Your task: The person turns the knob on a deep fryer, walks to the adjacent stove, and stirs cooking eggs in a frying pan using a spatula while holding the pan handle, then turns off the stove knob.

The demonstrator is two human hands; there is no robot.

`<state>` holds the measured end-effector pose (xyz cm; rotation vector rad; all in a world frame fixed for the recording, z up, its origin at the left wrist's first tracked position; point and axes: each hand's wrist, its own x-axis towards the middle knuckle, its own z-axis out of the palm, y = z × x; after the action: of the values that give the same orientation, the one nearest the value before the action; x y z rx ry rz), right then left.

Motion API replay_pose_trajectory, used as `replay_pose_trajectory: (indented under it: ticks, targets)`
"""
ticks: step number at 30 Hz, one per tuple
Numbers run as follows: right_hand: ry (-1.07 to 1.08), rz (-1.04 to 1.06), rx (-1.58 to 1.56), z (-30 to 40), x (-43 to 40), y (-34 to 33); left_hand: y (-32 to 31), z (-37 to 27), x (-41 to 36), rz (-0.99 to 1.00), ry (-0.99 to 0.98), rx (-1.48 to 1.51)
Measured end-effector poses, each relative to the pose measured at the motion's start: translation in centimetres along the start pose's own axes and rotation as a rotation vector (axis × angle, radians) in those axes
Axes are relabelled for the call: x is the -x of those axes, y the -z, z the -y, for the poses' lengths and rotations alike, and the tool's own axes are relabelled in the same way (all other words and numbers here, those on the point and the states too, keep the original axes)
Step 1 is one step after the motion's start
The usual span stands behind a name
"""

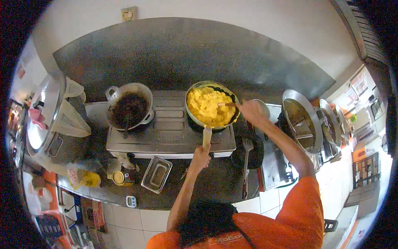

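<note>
My left hand point(201, 158) grips the pale handle point(207, 137) of a pan point(212, 83) on the right burner of a two-burner gas stove. Thick, lumpy yellow food point(205, 102), perhaps a mash or dough, fills most of the pan, and the dark inner wall shows at the right. Above the pan's right rim, my right hand point(252, 111) holds a brown wooden utensil point(228, 105). Its working end is buried in the yellow food, so its shape is hidden. On the left burner stands a two-handled metal pot point(149, 93) with dark contents.
A slotted turner point(247, 152) lies over a dark round pan point(259, 149) to the right. In front are a rectangular steel pan point(157, 175), an opened can point(119, 178), a yellow pouch point(82, 179) and a timer point(131, 201). Large woks point(303, 121) stand farther right.
</note>
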<state>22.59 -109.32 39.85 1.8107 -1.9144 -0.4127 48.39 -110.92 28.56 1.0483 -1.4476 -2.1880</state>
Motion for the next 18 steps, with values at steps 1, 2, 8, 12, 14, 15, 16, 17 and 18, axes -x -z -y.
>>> replay_pose_trajectory:
  ticks: [1, 2, 8, 12, 14, 15, 16, 17, 18]
  targets:
    - [0.002, -0.02, 0.028, 0.1, -0.9, 0.4, 0.1, -0.1, -0.1, 0.012, -0.025, 0.02]
    - [0.004, -0.024, 0.028, 0.1, -0.9, 1.0, 0.1, -0.1, 0.0, 0.008, -0.027, 0.02]
    - [-0.082, 0.095, -0.024, 0.0, 1.1, 8.9, 0.6, 1.4, -0.7, 0.021, -0.017, 0.05]
    - [-0.027, 0.098, -0.115, 1.6, 2.3, 10.0, 0.3, 1.0, -0.6, -0.058, 0.003, 0.008]
    - [0.069, 0.139, -0.136, 3.0, 2.3, 7.8, 0.3, 0.8, -0.8, -0.084, -0.006, 0.007]
    - [0.066, 0.132, -0.132, 3.3, 1.7, 7.2, 0.6, 1.4, -1.0, -0.023, -0.059, -0.006]
    - [0.018, 0.055, -0.211, 3.6, 0.9, 6.3, 0.8, 1.9, -1.2, 0.029, -0.106, -0.017]
    - [-0.047, -0.014, -0.282, 3.6, 0.8, 5.6, 0.3, 1.3, -0.9, 0.041, -0.106, -0.021]
    - [-0.059, -0.01, -0.277, 3.3, 0.3, 4.7, -0.2, 0.5, -0.8, 0.009, -0.058, -0.032]
